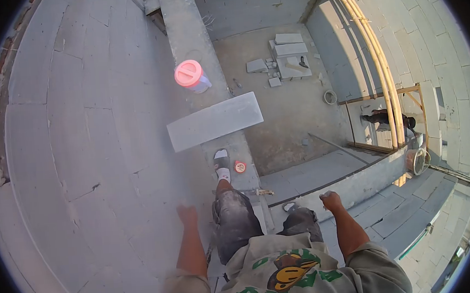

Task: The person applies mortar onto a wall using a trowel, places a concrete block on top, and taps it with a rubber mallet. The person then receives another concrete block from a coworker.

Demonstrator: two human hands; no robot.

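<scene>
My left hand [187,213] hangs beside my left knee, in front of the grey block wall; it is smeared by motion and its fingers cannot be made out. On the other side, my right hand [331,198] is curled closed above the concrete beam, and whatever it may hold is too small to name. A long pale block [215,121] lies across the narrow ledge ahead of my foot. Beyond it stands a clear jug with a pink lid [189,73]. A round red-and-white tape measure [240,167] rests beside my shoe.
The concrete ledge [183,25] runs forward above a lower floor with stacked blocks [290,47] and a ring-shaped object [330,97]. Bamboo poles [373,55] stand at the right. Another person [388,118] is below them, near a bucket [416,161] on the beam.
</scene>
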